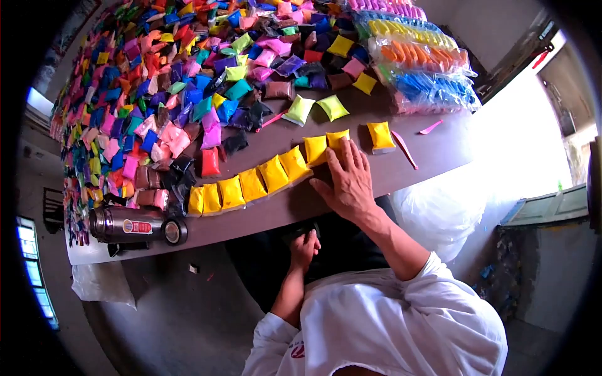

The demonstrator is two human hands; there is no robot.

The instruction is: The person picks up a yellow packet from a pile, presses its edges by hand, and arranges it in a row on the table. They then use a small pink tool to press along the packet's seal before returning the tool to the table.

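Note:
A slightly curved row of yellow packets (253, 185) lies along the front of the table, their sides close together or touching. My right hand (347, 182) rests at the row's right end, fingers stretched out and fingertips on the last yellow packet (337, 138). To the right of that hand, one more yellow packet (379, 136) lies apart from the row. My left hand (304, 250) is below the table edge near my lap. Its fingers are curled closed; anything inside them is hidden against the dark clothing.
A large heap of small multicoloured packets (188, 69) covers the left and back of the table (433, 150). Clear bags of coloured plastic pieces (433, 59) are stacked back right. A thermos flask (128, 224) lies front left. Pink plastic tools (405, 150) lie right.

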